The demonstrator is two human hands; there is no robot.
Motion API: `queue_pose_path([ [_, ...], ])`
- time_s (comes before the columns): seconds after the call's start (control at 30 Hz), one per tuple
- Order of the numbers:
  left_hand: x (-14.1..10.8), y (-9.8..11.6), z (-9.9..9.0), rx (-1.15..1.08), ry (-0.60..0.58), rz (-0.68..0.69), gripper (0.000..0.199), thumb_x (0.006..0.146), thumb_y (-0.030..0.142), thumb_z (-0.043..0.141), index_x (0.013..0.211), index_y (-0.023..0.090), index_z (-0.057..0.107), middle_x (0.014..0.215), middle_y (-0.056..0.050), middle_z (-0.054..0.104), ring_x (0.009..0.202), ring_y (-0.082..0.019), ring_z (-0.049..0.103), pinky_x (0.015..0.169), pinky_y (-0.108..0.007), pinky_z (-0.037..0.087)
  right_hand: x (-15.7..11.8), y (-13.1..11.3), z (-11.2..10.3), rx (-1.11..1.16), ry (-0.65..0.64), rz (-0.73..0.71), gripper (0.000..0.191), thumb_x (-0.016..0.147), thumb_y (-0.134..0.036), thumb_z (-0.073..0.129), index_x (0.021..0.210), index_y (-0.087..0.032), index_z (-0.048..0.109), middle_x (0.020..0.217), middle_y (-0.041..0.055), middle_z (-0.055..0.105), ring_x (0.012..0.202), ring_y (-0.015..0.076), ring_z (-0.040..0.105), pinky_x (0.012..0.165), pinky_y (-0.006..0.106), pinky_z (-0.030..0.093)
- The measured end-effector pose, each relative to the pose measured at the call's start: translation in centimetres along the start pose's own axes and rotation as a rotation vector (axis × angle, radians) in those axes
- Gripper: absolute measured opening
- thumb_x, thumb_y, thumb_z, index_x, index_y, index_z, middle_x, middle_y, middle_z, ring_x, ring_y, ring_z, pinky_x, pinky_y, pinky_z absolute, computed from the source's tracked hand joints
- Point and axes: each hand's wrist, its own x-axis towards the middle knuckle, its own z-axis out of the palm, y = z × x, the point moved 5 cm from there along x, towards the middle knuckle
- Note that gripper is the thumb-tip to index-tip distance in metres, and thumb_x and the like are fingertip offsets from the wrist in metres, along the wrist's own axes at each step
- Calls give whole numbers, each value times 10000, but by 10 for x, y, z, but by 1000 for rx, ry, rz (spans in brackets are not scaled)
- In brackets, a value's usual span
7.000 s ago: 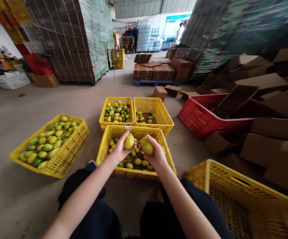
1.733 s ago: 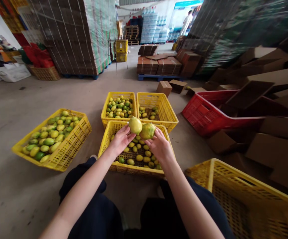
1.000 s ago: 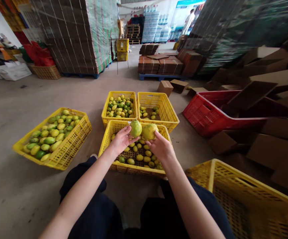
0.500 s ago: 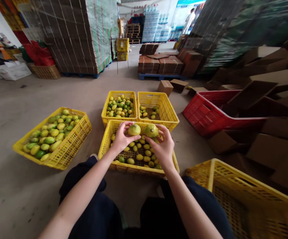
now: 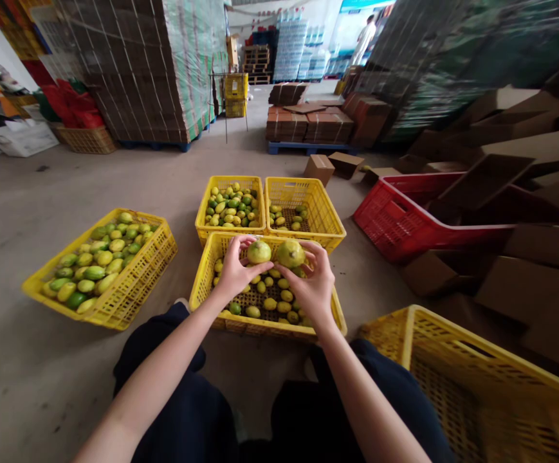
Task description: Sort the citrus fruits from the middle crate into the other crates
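Note:
My left hand point(image 5: 235, 273) grips a round green-yellow fruit point(image 5: 258, 251). My right hand point(image 5: 314, 284) grips a second, yellower fruit point(image 5: 290, 253) right beside it. Both fruits hover over the near yellow crate point(image 5: 202, 290), which has several small fruits on its bottom. Just beyond it stand two more yellow crates: the left one point(image 5: 231, 182) well filled with fruit, the right one point(image 5: 331, 222) with only a few.
A fuller yellow crate point(image 5: 129, 289) sits on the floor to my left. An empty yellow crate point(image 5: 476, 386) is at my right knee, a red crate point(image 5: 395, 225) and loose cardboard boxes point(image 5: 530, 276) beyond. Wrapped carton pallets point(image 5: 139, 71) stand behind; a person point(image 5: 365, 37) stands far back.
Both hands have lowered the two fruits a little and turned them, with the fingers now curled over the tops. The crates have not moved.

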Motion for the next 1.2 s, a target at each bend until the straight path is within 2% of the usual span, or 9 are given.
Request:
queue_pose_path([
  [0.1,0,-5,1,-191,-4,-233,518,581,413,820,983,195,577,1061,-70,617,982,-223,598,839,-328,490,0,10,4,219,-85,295,444,588,-340,817,952,-218,596,943,19,686,841,189,666,754,334,563],
  [0.27,-3,-19,5,-386,-71,-540,460,678,556,712,886,151,644,906,-95,687,899,-243,652,788,-359,534,-4,30,18,571,-221,764,255,717,-359,747,808,-148,636,666,30,692,524,137,656,533,235,581],
  [0.37,-6,-31,6,-469,-47,-740,442,744,559,652,892,143,670,818,-106,698,802,-232,673,738,-349,550,-8,37,24,590,-258,992,252,833,-369,623,815,-119,645,582,71,684,458,160,655,442,218,559],
  [0.43,-7,-35,7,-534,-23,-831,397,777,515,639,911,144,674,802,-102,699,733,-209,674,693,-323,554,-10,36,25,573,-265,1079,297,892,-382,524,826,-118,643,578,90,689,460,167,659,422,214,548],
  [0.63,-6,-25,4,-729,43,-842,125,798,214,586,880,139,644,741,-59,685,626,-151,648,630,-267,543,-8,29,23,683,-199,1044,187,848,-254,472,851,-145,624,630,70,700,534,152,659,529,236,564],
  [0.8,-9,-17,11,-876,-114,-799,315,774,233,427,958,101,645,794,-116,693,541,-162,610,455,-245,465,-8,32,25,819,-170,979,205,711,-264,477,794,-151,626,641,57,675,589,179,636,507,272,534],
  [0.93,-9,-13,13,-927,-111,-743,307,797,254,401,869,89,650,729,-85,667,452,-133,549,371,-218,389,-9,33,27,881,-224,958,299,650,-283,481,859,-141,641,663,69,674,548,193,606,443,285,479],
  [1.07,-10,-11,13,-999,-15,-754,236,834,278,478,786,110,636,656,-53,635,540,-134,597,492,-231,503,-11,26,31,958,-265,847,243,702,-330,518,808,-148,640,664,69,665,543,185,592,400,251,419],
  [1.2,-12,-12,12,-1089,122,-772,160,821,202,499,757,128,625,662,-43,640,676,-142,644,660,-257,560,-17,22,40,1044,-270,857,210,708,-359,572,727,-159,632,648,49,654,576,172,610,403,221,413],
])
